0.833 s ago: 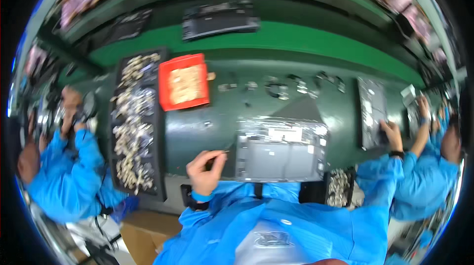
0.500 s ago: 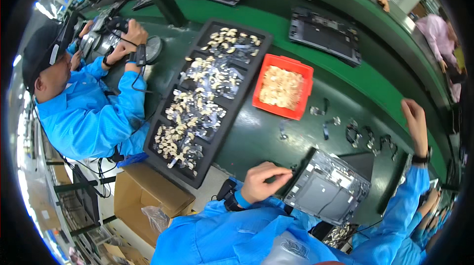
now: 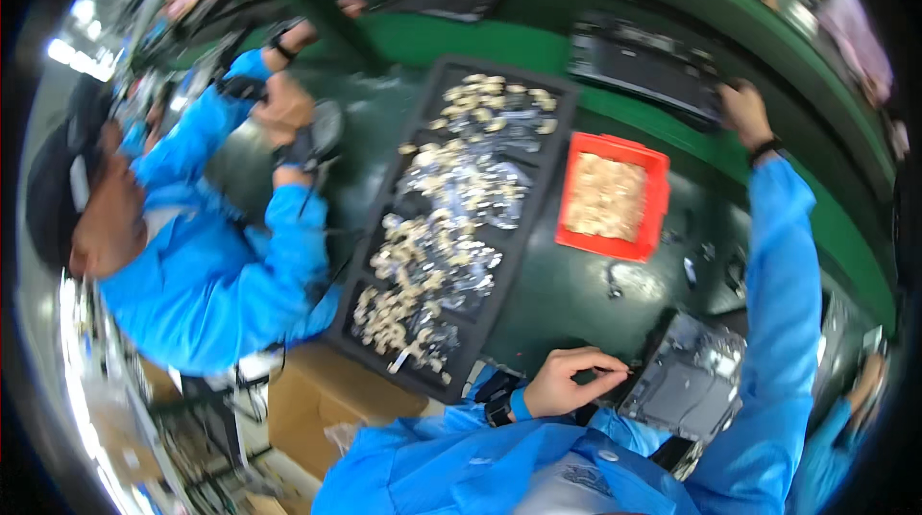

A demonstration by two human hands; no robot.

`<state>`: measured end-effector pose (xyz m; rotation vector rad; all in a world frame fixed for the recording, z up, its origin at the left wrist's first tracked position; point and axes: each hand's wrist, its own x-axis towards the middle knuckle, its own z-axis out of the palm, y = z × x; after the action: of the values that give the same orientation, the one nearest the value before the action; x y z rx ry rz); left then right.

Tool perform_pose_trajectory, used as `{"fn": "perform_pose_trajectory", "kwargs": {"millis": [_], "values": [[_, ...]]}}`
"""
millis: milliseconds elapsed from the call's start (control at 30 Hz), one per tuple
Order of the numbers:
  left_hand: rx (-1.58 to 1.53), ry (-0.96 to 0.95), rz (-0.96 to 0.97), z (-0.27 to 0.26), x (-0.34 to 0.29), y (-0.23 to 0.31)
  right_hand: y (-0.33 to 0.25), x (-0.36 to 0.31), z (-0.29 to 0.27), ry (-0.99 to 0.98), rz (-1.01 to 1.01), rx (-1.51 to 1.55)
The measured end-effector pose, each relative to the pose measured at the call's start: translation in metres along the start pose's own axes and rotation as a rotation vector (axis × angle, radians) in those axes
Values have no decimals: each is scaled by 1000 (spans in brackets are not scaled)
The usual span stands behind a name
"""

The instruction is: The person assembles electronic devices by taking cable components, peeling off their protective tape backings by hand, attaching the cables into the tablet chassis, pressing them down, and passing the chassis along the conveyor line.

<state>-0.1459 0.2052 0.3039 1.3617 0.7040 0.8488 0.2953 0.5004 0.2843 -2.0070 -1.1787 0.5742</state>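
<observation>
My left hand is closed in a pinch at the left edge of an opened laptop base on the bench before me. Something small and dark shows at its fingertips, too small to name. Stretched out to the far right, my right hand has its fingers curled at the right end of a second dark laptop base, which lies on the green conveyor. My right sleeve covers part of the near base's right side.
A red bin of small pale pieces stands mid-bench. Left of it lies a black compartmented tray of pale pieces and clear film bits. Small cable parts lie nearby. A co-worker in blue works at left, beside a cardboard box.
My right hand has reached forward to the laptop base on the conveyor. My left hand keeps its pinch beside the near base. The whole view has shifted, and the co-worker's arms have moved.
</observation>
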Motion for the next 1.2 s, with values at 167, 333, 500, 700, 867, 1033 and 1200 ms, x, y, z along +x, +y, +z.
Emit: {"fn": "perform_pose_trajectory", "kwargs": {"millis": [167,333,500,700,867,1033,1200], "values": [[18,-36,48,-3,-1,-5,-70,-34,32,-4,166,-2],[-42,-54,42,1,-9,-13,-68,-25,28,-58,306,229],[-166,-77,-83,4,-15,-19,-103,-88,-35,-151,47,806],[-167,5,-50,-8,-15,-22,-64,-196,-142,281,184,936],[-205,-39,-54,1,-6,-20,68,-384,-273,842,240,1004],[-140,-39,-38,1,-12,-25,187,-474,-307,1192,435,952],[-128,46,-42,2,-18,-27,235,-515,-324,607,397,146]]}}
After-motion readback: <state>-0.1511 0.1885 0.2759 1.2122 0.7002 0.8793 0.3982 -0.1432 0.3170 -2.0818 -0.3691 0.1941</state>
